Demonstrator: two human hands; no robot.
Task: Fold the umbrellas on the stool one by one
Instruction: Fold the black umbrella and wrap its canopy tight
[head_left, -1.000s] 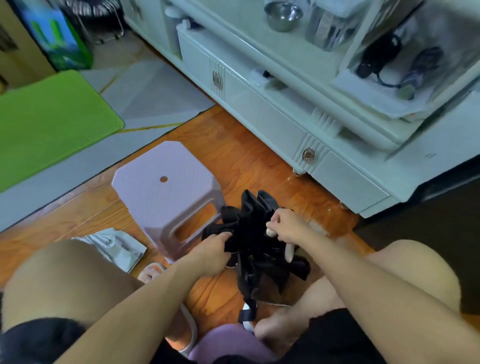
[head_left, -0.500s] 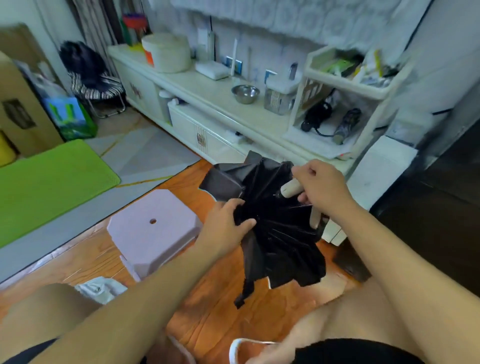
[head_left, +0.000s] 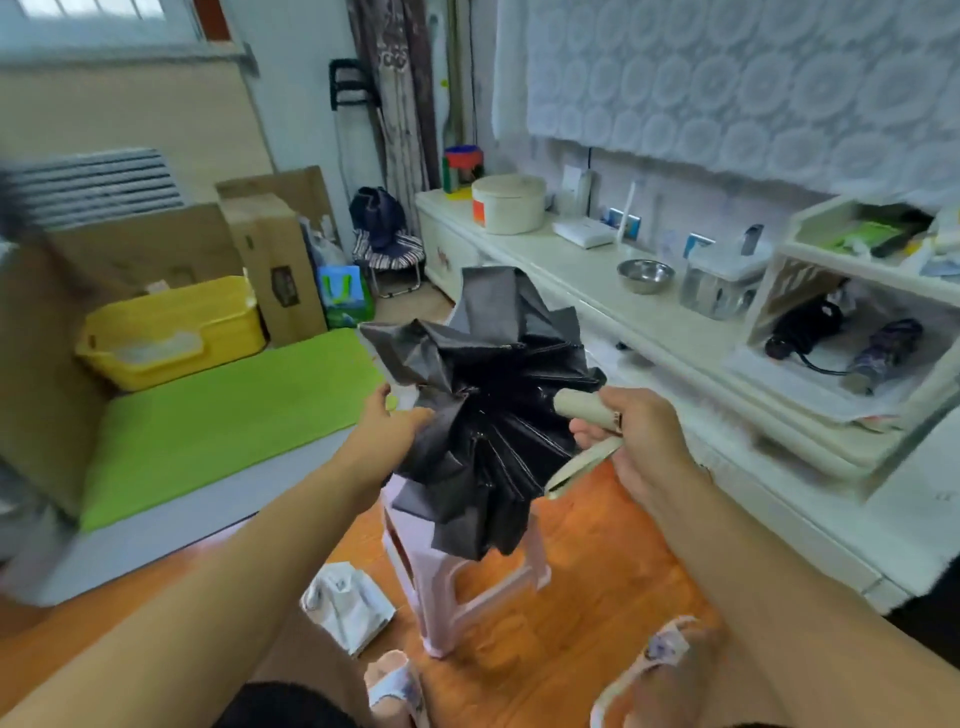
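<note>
You hold the black umbrella (head_left: 488, 410) in the air above the pink stool (head_left: 457, 566), with the canopy loose and the flaps spread to all sides. I judge that the step now is to gather these flaps around the shaft, so do it slowly: keep the handle (head_left: 582, 408) steady, take one flap after another in the same direction, and make each one flat before you take the next, because the thin cloth slips easily and the ribs can catch it. When all flaps lie in order, wrap them tight and close them with the strap; I cannot see from here where the strap is. Your right hand (head_left: 634, 441) is closed around the beige handle, the fingers curled firmly on it, and the beige loop (head_left: 582, 467) hangs below this hand. Your left hand (head_left: 387, 431) is more loose: its fingers are only half bent and they touch the edge of the canopy on its left side, but the cloth hides the fingertips, so I cannot tell if they really pinch it. No other umbrella is visible on the stool, though the umbrella covers much of its top.
</note>
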